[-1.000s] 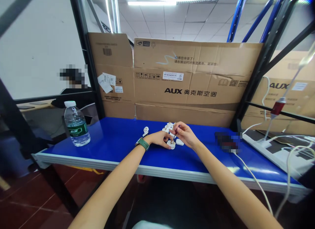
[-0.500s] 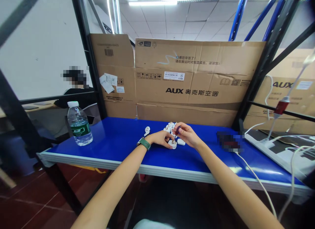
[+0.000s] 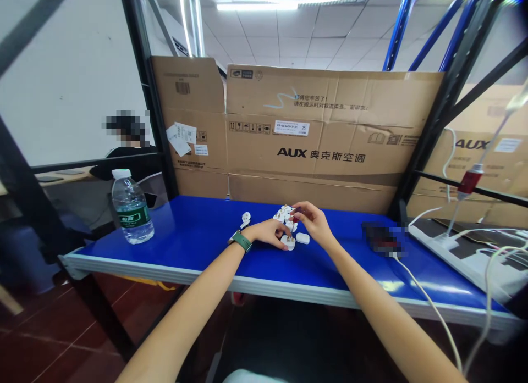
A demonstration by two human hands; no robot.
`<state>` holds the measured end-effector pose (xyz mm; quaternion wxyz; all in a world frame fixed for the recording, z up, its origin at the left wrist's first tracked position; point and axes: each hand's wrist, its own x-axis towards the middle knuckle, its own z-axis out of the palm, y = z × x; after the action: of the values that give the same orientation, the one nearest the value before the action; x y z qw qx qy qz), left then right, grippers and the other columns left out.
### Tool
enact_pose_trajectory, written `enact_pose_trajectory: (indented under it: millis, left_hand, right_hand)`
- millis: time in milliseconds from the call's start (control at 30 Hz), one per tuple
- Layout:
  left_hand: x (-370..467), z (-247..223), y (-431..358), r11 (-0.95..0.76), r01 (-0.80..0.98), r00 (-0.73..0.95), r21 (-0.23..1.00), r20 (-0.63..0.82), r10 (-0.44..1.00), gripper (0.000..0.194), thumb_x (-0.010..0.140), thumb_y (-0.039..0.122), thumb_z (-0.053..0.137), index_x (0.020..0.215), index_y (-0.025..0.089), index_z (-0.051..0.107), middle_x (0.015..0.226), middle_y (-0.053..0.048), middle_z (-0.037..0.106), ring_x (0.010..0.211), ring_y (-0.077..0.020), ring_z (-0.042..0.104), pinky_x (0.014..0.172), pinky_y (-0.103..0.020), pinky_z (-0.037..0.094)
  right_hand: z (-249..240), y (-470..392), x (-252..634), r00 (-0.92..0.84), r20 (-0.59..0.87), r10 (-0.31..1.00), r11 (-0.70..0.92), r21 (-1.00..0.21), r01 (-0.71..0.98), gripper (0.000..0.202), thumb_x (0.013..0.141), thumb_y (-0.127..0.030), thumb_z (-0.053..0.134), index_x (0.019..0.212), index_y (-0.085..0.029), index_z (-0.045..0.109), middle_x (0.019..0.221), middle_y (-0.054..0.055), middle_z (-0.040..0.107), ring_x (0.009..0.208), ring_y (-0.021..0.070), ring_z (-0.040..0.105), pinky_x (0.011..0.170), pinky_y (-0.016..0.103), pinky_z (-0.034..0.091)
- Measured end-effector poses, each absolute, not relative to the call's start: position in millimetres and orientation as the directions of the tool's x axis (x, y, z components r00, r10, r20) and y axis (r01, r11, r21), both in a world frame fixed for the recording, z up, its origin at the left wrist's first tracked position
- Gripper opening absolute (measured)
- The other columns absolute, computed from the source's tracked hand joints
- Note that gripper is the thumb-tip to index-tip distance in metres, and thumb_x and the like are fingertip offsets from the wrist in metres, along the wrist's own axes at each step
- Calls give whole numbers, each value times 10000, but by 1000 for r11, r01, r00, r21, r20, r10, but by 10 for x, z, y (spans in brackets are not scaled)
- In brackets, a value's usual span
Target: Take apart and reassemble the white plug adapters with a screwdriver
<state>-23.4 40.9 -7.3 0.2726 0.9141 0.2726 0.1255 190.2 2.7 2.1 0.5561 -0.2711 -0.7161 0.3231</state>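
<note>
My left hand [image 3: 272, 232], with a green-strapped watch at the wrist, rests on the blue table and holds a white plug-like part [image 3: 289, 242] with its fingertips. Upright above that part stands a small screwdriver [image 3: 295, 221] with a reddish shaft. The fingers of my right hand [image 3: 311, 218] pinch its dark top end. Just right of the held part lies a white cover [image 3: 302, 238]. Several white pieces with metal bits [image 3: 284, 211] are heaped behind my hands. Another white piece [image 3: 246, 218] lies behind my left wrist.
A water bottle [image 3: 132, 210] stands at the table's left. To the right are a blurred dark device [image 3: 381, 238] with a cable and a white tray-like item [image 3: 462, 256] with cables. Cardboard [image 3: 330, 130] lines the back. A person [image 3: 127, 136] sits beyond the frame at left.
My right hand has turned and shifted slightly, and the screwdriver now stands upright with its shaft in view over the held part. My left hand stays nearly in place.
</note>
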Motion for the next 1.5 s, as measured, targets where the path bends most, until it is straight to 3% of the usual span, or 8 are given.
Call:
enact_pose_trajectory:
  millis: [333, 400, 567, 800, 1267, 1500]
  left_hand:
    - [-243, -61, 403, -704, 439, 820, 558, 72, 568, 556, 696, 535, 810, 1129, 194, 731, 660, 61, 412, 592, -95, 402, 598, -225, 317]
    - [-242, -64, 407, -714, 434, 823, 550, 80, 563, 554, 697, 543, 809, 1124, 199, 735, 666, 58, 421, 596, -97, 413, 594, -223, 316]
    - [-236, -89, 432, -730, 419, 828, 541, 103, 551, 534, 694, 524, 817, 1106, 193, 741, 680, 48, 452, 605, -97, 414, 596, -223, 311]
    - [-227, -56, 413, -738, 402, 840, 542, 102, 532, 535, 696, 535, 810, 1092, 181, 745, 653, 58, 425, 588, -93, 381, 579, -226, 277]
    - [-223, -47, 404, -738, 411, 839, 535, 93, 535, 499, 700, 511, 812, 1066, 177, 749, 628, 66, 390, 571, -88, 351, 581, -230, 257]
    - [-235, -51, 412, -733, 438, 830, 520, 79, 552, 527, 707, 537, 802, 1102, 195, 735, 637, 65, 389, 576, -94, 367, 573, -232, 257]
  right_hand:
    - [77, -57, 1933, -349, 524, 777, 517, -847, -121, 337, 864, -502, 678, 1044, -236, 575, 1150, 93, 714, 1000, 255, 719, 843, 406, 583]
    - [77, -56, 1931, -349, 533, 771, 531, -840, -111, 328, 847, -468, 711, 1055, -235, 612, 1106, 81, 720, 986, 244, 715, 838, 385, 583]
    - [49, 1, 1934, -242, 585, 774, 589, -805, -64, 237, 784, -384, 769, 924, -215, 681, 779, 27, 697, 757, 215, 701, 741, 369, 599]
    - [3, 45, 1952, -294, 631, 718, 616, -773, -152, 287, 865, -330, 683, 1131, -228, 645, 962, 54, 726, 865, 208, 724, 786, 371, 607]
    - [-6, 12, 1922, -260, 628, 733, 631, -771, -85, 121, 884, -300, 630, 968, -214, 614, 979, 54, 718, 849, 204, 730, 764, 357, 611]
    - [-2, 25, 1927, -182, 642, 745, 632, -766, -119, 146, 873, -312, 647, 975, -218, 603, 962, 56, 720, 830, 205, 727, 774, 384, 620]
